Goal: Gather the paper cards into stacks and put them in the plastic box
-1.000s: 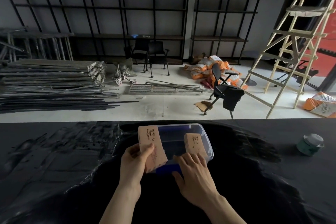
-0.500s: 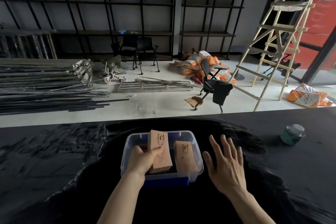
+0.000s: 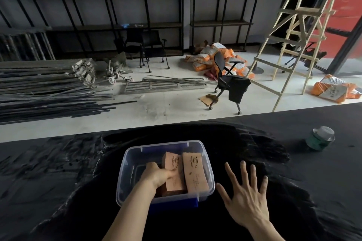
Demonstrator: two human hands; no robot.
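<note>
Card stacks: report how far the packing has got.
Done: one card stack already lies inside the plastic box, on its right side. In hand: the left hand is in the box, gripping a second stack beside the first. The right hand is spread open and empty, right of the box. Left: letting go of that stack; no loose cards show on the black table.
</note>
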